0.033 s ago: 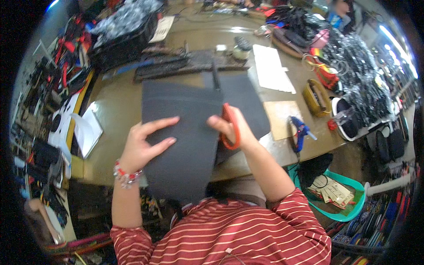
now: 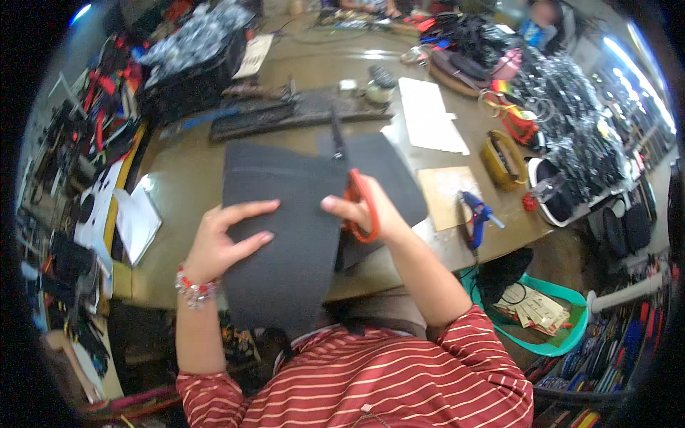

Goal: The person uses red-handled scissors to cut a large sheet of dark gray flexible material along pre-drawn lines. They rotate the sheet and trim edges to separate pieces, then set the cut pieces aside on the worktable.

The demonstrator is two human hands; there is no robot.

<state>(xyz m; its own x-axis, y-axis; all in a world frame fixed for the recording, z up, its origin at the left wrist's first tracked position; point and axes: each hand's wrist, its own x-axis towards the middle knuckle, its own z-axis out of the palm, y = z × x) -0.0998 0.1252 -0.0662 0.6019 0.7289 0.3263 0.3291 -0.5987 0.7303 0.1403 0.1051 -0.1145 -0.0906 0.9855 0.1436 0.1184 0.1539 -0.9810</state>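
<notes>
A dark grey sheet [image 2: 282, 264] lies before me, its near end hanging past the table edge. My left hand [image 2: 217, 239] rests at its left side, thumb and forefinger stretched apart on top; the other fingers are hidden. My right hand [image 2: 367, 210] is closed round the orange handles of a pair of scissors [image 2: 362, 207] at the sheet's right edge. Their dark blades [image 2: 337, 135] point away from me, with the tips beyond the far edge. Another dark grey piece [image 2: 396, 171] lies to the right, partly under my right hand.
White paper strips [image 2: 432, 118], a tan card [image 2: 441, 182], a blue glue gun [image 2: 477, 217] and a yellow container [image 2: 501, 160] lie rightward. A dark bar [image 2: 285, 118] and a jar [image 2: 380, 85] stand beyond the sheet. A green basin [image 2: 571, 335] sits below right. Another person [image 2: 539, 32] is far right.
The whole view has shifted slightly, so the things on the table appear a little further left. Both hands keep their places on the sheet and scissors.
</notes>
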